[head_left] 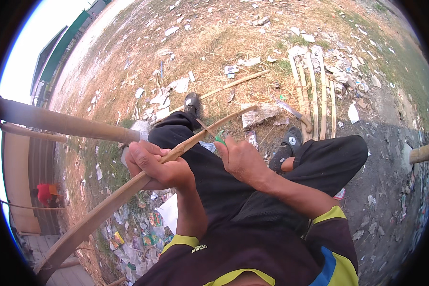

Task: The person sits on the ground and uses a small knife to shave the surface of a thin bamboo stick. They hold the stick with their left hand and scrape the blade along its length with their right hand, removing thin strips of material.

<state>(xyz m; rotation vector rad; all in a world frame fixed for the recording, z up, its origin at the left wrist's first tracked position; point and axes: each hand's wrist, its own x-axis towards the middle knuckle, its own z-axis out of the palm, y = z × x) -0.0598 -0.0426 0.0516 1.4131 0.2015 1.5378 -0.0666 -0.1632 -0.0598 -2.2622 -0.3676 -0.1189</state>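
A long split bamboo strip (105, 206) slants across my lap, from the lower left up to the middle. My left hand (164, 168) is closed around it, fingers beneath and thumb on top. My right hand (245, 161) grips a green-handled knife (206, 127), mostly hidden in the fist. Its narrow blade lies across the strip's upper part, ahead of my left hand; whether it cuts into the bamboo I cannot tell. Beyond my right hand, a larger blade with a curved wooden handle (291, 110) rests on the ground by several pale bamboo strips (313, 90).
A thick bamboo pole (66, 119) juts in from the left, near my left hand. Another bamboo strip (233, 84) lies beyond my left foot. Paper and plastic litter (148, 233) covers the dry grass. A person in red (44, 194) is far left. A pole end (419, 154) shows at right.
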